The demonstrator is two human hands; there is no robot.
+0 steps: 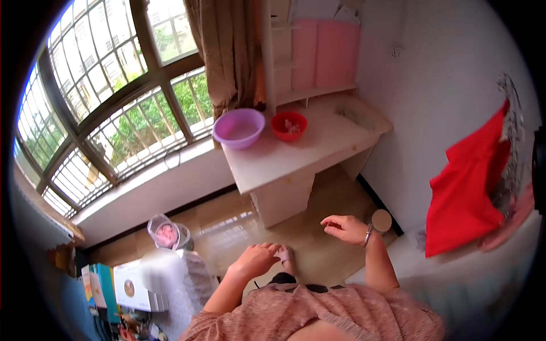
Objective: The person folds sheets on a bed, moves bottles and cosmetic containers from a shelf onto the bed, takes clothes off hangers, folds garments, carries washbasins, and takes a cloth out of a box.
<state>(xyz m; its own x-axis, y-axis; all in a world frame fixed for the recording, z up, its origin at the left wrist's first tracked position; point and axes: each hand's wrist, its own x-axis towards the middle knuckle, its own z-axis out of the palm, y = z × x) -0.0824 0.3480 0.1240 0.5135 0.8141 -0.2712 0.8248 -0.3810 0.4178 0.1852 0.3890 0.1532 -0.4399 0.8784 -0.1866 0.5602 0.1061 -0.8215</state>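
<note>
My left hand [259,260] hangs in front of my body, fingers stretched out and nothing in it. To its right my right hand [345,228] is held over the floor, a bracelet at the wrist. Its fingers are loosely bent and apart from the thumb, with nothing held. Neither hand touches anything. Ahead stands a white desk [273,170]. On it sit a purple basin [239,129] near the window and, beside that, a smaller red basin [289,126] with pale crumpled bits inside.
A lined bin [169,233] with pink contents stands on the floor at left, near a white box [133,287]. A round beige object [381,220] is by the right wall. Red cloth [466,187] hangs over a metal rail at right. A brown curtain [224,57] borders the barred window.
</note>
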